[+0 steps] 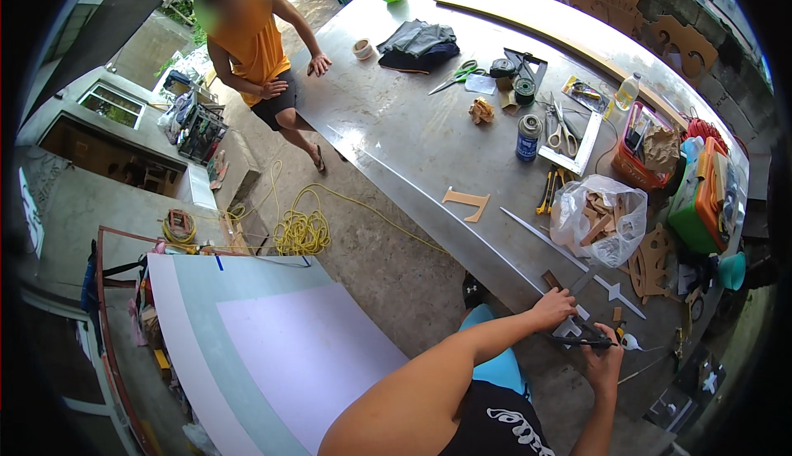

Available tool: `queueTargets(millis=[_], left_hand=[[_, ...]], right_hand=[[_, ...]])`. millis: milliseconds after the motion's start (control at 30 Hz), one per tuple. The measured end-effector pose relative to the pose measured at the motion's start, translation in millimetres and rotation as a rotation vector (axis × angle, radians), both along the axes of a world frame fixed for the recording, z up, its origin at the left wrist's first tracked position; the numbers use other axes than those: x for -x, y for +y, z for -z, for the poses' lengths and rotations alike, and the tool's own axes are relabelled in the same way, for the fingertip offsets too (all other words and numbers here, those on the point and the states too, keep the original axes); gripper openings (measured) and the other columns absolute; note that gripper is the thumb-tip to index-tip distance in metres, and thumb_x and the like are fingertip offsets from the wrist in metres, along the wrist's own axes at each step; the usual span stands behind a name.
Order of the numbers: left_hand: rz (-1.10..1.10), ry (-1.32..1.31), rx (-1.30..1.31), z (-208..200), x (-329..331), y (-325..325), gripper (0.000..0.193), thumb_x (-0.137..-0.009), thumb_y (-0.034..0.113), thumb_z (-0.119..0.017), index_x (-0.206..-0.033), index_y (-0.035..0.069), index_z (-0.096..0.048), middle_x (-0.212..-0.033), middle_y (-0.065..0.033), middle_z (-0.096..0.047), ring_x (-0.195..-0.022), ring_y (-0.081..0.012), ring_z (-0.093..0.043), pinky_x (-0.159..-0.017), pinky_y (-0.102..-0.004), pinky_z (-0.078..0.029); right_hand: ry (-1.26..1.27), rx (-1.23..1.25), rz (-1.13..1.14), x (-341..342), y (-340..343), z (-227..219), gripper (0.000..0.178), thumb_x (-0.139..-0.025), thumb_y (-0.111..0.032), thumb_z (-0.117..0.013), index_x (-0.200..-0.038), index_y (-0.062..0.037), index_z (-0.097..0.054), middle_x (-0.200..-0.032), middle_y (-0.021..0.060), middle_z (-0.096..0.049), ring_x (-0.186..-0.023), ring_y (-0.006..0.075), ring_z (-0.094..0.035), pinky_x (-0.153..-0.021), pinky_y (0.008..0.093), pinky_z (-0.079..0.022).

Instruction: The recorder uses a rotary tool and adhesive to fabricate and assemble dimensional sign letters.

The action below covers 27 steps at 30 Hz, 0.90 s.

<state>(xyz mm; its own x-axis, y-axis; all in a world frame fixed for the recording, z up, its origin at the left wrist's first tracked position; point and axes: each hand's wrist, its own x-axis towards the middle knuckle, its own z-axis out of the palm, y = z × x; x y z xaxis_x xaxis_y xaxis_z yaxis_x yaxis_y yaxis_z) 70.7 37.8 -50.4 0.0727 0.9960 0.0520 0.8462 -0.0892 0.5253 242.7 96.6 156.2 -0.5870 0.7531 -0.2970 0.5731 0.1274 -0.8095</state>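
Right hand [604,364] grip clamped on black tool [587,342]; left hand [553,309] grip: cannot tell. Likely positioning at bench [375,122] edge; next needs steadying.

We're losing the co-worker's head [235,2] to blur, far left. Right hand [605,364] is partly covering the black tool [591,342]; we're failing to make out its kind. Near edge is cutting off our right forearm [597,423].
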Motion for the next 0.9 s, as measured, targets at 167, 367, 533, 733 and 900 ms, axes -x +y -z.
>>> queueTargets(millis=[167,367,533,733,900], left_hand=[[0.003,0.003,-0.022,-1.0,-10.1,-0.5,0.023,-0.085,0.025,-0.072,-0.106,0.029,-0.081,-0.097,0.0028,-0.064,-0.103,-0.0213,-0.059,-0.082,-0.0391,-0.045],[0.041,0.004,0.008,-19.8,-2.7,-8.1,0.025,-0.087,0.022,-0.067,-0.107,0.028,-0.081,-0.103,0.0009,-0.069,-0.106,-0.0246,-0.063,-0.084,-0.0447,-0.051],[0.039,0.078,0.057,-28.7,27.1,-9.9,0.028,-0.093,0.02,-0.06,-0.11,0.028,-0.081,-0.103,-0.0009,-0.07,-0.101,-0.0259,-0.063,-0.081,-0.0474,-0.05],[0.019,0.018,0.01,-31.4,24.7,0.9,0.029,-0.086,0.018,-0.065,-0.108,0.029,-0.081,-0.095,0.0016,-0.065,-0.097,-0.0231,-0.061,-0.078,-0.0426,-0.047],[0.05,0.019,0.116,-38.9,17.7,-0.1,0.035,-0.084,0.021,-0.075,-0.118,0.029,-0.079,-0.097,0.0002,-0.064,-0.099,-0.0252,-0.06,-0.084,-0.0431,-0.049]], right_hand=[[-0.072,0.039,0.011,-5.9,-1.0,-8.8,0.046,-0.083,-0.005,-0.083,-0.124,0.0063,-0.065,-0.101,0.0171,-0.076,-0.096,0.0203,-0.073,-0.087,0.0329,-0.054],[0.013,-0.024,0.027,-2.2,-13.5,-13.5,0.045,-0.083,-0.007,-0.086,-0.124,0.0005,-0.067,-0.11,0.016,-0.075,-0.104,0.0254,-0.074,-0.093,0.0351,-0.055],[0.082,-0.099,-0.034,12.4,-7.1,0.5,0.05,-0.081,-0.007,-0.087,-0.127,-0.0019,-0.066,-0.12,0.018,-0.071,-0.109,0.0343,-0.071,-0.093,0.0396,-0.055],[0.023,-0.096,-0.017,9.4,-1.2,-12.2,0.056,-0.078,0.0,-0.083,-0.13,-0.003,-0.064,-0.12,0.0171,-0.07,-0.105,0.0325,-0.071,-0.087,0.0394,-0.056],[-0.03,0.01,0.011,5.4,-0.5,-19.1,0.053,-0.085,-0.018,-0.088,-0.129,-0.0018,-0.066,-0.117,0.015,-0.073,-0.101,0.0283,-0.071,-0.09,0.0367,-0.056]])
